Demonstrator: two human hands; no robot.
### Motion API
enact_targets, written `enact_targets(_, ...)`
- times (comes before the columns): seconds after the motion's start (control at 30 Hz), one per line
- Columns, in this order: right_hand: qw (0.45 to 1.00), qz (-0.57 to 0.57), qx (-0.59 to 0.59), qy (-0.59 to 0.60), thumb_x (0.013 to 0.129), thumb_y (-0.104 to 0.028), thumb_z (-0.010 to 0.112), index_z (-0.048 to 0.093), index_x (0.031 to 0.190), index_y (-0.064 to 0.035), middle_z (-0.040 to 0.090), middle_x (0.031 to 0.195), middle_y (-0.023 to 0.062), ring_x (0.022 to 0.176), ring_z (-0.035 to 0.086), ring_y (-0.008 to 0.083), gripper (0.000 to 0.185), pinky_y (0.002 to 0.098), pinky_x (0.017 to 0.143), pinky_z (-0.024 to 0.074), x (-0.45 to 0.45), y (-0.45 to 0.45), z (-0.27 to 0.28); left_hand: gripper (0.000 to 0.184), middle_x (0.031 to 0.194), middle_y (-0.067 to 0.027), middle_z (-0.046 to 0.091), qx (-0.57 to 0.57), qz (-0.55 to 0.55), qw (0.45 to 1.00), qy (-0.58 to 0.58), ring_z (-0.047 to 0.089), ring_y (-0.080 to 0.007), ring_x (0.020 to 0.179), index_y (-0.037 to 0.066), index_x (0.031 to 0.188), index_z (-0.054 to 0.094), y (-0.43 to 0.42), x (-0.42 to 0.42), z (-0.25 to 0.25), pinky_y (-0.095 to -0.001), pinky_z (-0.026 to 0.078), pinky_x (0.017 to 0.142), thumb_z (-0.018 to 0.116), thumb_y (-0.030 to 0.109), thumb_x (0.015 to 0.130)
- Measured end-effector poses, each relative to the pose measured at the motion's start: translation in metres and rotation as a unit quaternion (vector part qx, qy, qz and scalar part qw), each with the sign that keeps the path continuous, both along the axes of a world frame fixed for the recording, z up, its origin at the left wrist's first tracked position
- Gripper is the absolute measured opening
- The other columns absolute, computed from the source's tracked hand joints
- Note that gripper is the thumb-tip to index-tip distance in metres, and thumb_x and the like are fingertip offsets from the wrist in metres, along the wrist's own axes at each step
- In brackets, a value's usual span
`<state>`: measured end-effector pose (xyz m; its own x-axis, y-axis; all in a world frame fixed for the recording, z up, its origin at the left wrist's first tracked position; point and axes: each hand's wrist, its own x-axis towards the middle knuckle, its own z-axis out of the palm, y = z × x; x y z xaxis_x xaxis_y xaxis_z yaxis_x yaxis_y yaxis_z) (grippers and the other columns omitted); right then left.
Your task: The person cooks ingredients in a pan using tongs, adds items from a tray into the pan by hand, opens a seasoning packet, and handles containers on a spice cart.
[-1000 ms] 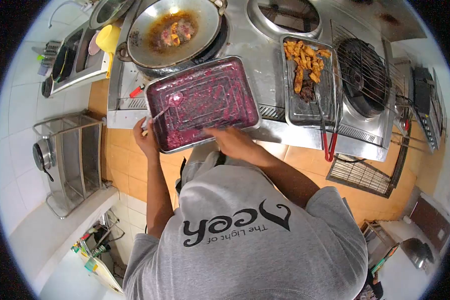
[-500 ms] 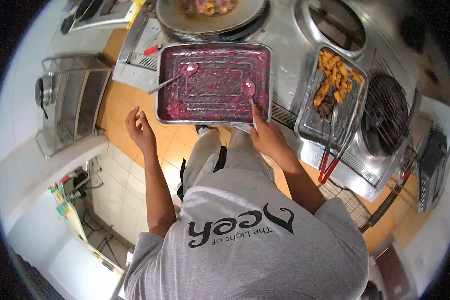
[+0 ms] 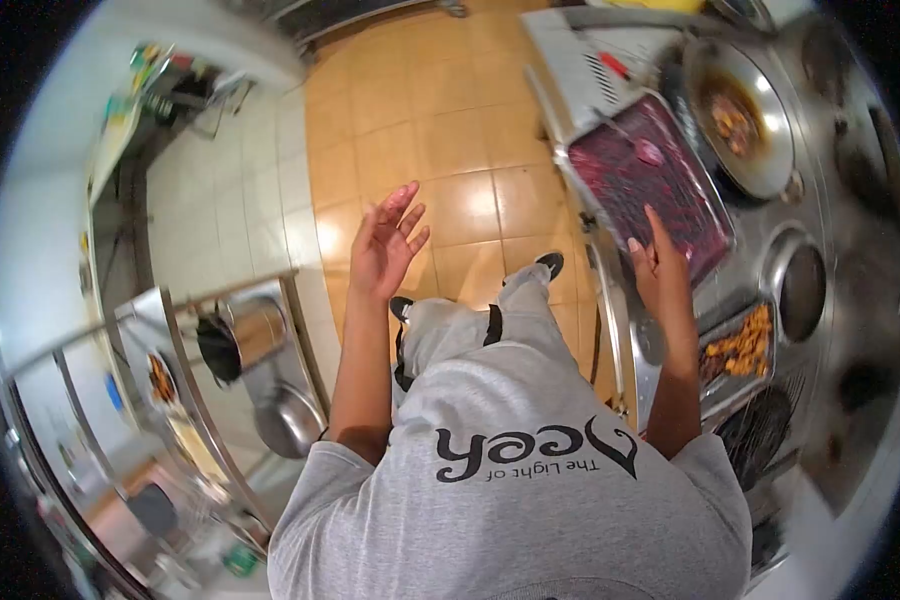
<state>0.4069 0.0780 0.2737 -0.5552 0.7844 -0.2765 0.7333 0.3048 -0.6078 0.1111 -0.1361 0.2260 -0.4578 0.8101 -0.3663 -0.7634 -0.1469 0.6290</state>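
Note:
My left hand point(image 3: 388, 245) is raised over the tiled floor with its palm showing and fingers spread, holding nothing. At the near edge of a metal tray point(image 3: 718, 212) smeared with purple-red paste, my right hand point(image 3: 660, 272) has its index finger and thumb stretched apart. No spoon shows in that hand. One paste-coated spoon point(image 3: 649, 152) lies in the tray, its handle toward the far left edge. The second spoon seen before cannot be made out in the blur.
A wok point(image 3: 778, 135) with food in brown oil stands behind the tray on the steel stove. Nearer me is a smaller tray of fried pieces point(image 3: 745, 350). Shelving with a pot point(image 3: 290, 418) stands at left, beyond the orange-tiled floor point(image 3: 460, 215).
My view and body have turned left, so the stove now lies on my right. My right hand has let go of the spoon. My left hand has risen and opened wider.

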Motion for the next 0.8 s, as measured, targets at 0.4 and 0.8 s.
enact_targets(0.4, 0.912, 0.406, -0.058, -0.02, 0.084, -0.022, 0.056, 0.049, 0.123, -0.0045, 0.058, 0.087, 0.0171, 0.076, 0.056, 0.0286, 0.044, 0.0367, 0.072, 0.0456, -0.191, -0.261, -0.072, 0.035, 0.128, -0.001, 0.047, -0.114, 0.217, 0.967, 0.066, 0.049, -0.0122, 0.1, 0.011, 0.119, 0.051, -0.363, -0.062, -0.021, -0.0303, 0.042, 0.084, 0.052, 0.03, 0.089)
enact_targets(0.8, 0.786, 0.602, -0.131, -0.058, 0.087, -0.026, 0.054, 0.048, 0.124, -0.0045, 0.062, 0.094, 0.0196, 0.085, 0.061, 0.0292, 0.043, 0.0375, 0.075, 0.047, -0.388, -0.47, -0.038, 0.038, 0.121, 0.0012, 0.051, -0.15, 0.455, 0.876, 0.057, 0.049, -0.0125, 0.095, 0.014, 0.12, 0.049, -0.619, -0.095, -0.001, -0.0298, 0.039, 0.084, 0.051, 0.036, 0.088)
